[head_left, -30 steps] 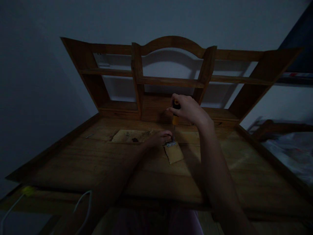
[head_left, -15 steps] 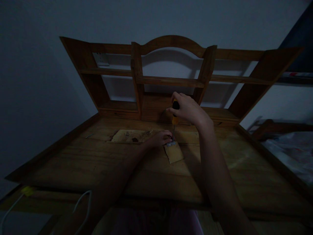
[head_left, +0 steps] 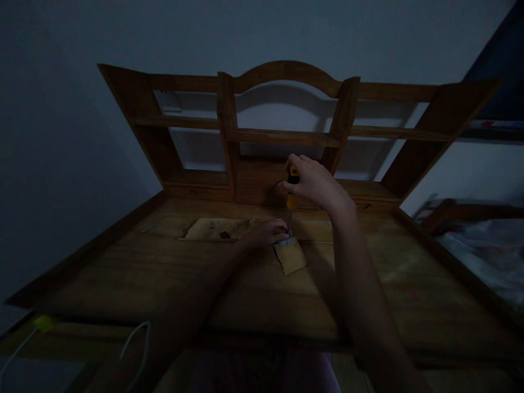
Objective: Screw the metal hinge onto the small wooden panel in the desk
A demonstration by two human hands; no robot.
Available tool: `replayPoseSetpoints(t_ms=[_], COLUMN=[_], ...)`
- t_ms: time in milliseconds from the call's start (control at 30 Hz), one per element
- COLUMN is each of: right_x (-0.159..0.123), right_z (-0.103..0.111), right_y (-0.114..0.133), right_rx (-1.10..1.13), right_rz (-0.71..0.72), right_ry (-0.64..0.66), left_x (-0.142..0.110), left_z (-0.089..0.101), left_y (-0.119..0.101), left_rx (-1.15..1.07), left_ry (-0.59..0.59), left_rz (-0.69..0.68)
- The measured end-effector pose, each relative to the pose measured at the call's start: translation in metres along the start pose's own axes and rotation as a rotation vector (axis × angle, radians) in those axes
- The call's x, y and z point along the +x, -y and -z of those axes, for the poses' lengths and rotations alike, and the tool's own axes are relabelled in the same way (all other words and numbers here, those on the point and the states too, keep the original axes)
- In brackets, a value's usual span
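My right hand [head_left: 310,179] is closed around the yellow-and-black handle of a screwdriver [head_left: 291,201], which points almost straight down. Its tip meets the area of a small metal hinge [head_left: 285,242]; the exact contact is too small to make out. The hinge lies along the far edge of a small, rough-edged wooden piece [head_left: 293,258] on the desk top. From the left, my left hand [head_left: 271,233] has its fingers curled in at the hinge, pinching it beside the screwdriver tip. Part of the fingertips is hidden.
The wooden desk top [head_left: 164,273] has a paler, damaged strip [head_left: 221,228] behind my left hand. At the back rises a wooden shelf unit [head_left: 282,136]. A thin small object [head_left: 149,228] lies at left. Near the front left are a white cable [head_left: 146,341] and something yellow [head_left: 45,323].
The screwdriver handle has turned slightly in my right hand, showing more yellow at its top. Both hands stay at nearly the same place, and the view has shifted a little.
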State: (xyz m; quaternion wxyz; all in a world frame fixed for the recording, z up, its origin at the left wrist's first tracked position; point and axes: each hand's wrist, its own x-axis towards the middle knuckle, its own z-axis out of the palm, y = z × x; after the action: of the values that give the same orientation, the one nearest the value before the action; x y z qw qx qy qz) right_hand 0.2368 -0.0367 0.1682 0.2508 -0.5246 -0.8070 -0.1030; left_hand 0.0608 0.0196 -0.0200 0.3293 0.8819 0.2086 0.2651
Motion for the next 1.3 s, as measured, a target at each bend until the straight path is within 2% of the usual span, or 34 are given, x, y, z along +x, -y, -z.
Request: replayPoseSetpoints(t_ms=[100, 300, 533, 733, 1000, 1300], right_x=[-0.0002, -0.0017, -0.0032, -0.0036, 0.0009, 0.001], right_z=[-0.0004, 0.0024, 0.0035, 0.0065, 0.0028, 0.007], right_y=[-0.0005, 0.0006, -0.0018, 0.0008, -0.001, 0.0037], right_rx=[-0.011, 0.119, 0.024, 0.101, -0.035, -0.033], right_rz=[0.026, 0.018, 0.018, 0.002, -0.024, -0.007], right_ry=[-0.015, 0.049, 0.047, 0.095, 0.015, -0.036], left_x=[-0.0001, -0.0009, 0.0006, 0.0001, 0.0006, 0.0016], left_z=[-0.0005, 0.0003, -0.0007, -0.0004, 0.0, 0.0003], left_y=[-0.0016, -0.0074, -0.0032, -0.0037, -0.0065, -0.0047], left_rx=[-0.008, -0.038, -0.031, -0.026, -0.028, -0.017], left_ry=[-0.006, -0.005, -0.009, 0.003, 0.0, 0.002], left_rz=[0.013, 0.039, 0.031, 0.037, 0.03, 0.023])
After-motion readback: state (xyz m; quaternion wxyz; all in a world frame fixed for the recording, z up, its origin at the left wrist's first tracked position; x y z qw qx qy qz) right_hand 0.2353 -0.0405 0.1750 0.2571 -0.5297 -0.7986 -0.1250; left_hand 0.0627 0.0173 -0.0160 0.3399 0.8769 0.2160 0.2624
